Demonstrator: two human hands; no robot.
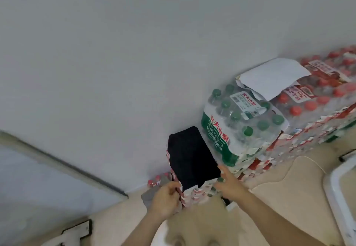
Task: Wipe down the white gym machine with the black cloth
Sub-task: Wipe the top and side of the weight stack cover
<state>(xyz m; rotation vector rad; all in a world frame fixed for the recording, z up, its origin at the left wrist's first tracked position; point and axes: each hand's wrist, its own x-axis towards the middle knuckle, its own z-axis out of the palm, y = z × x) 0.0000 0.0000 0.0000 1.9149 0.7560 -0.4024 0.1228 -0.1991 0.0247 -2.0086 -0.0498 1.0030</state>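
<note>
the black cloth [192,157] lies folded flat on top of a low stack of red-capped bottle packs [194,193], between the two hands and just beyond their fingertips. the left hand [166,195] sits at the cloth's near corner with its fingers curled in against the pack's edge. from where i stand i cannot tell whether it has cloth pinched or only the plastic wrap. the right hand [230,185] is open, fingers straight and spread, its tips at the cloth's near right edge, touching or nearly so. past the right hand's fingers stands a taller green-capped pack [240,122], close beside the cloth, with a white sheet of paper [273,76] on the packs further off.

i'd say the step in hand is picking the cloth up, and the wiping has not begun. to do it well, the right fingers should slide under the near edge and close with the thumb on top, taking all the folded layers at once so the cloth doesn't fall open. lift it towards the body, away from the green pack, so nothing drags on the wrap. the left hand could steady the stack. a white frame [339,188] well out to the right of the right arm may be the gym machine, though too little shows to be sure.
</note>
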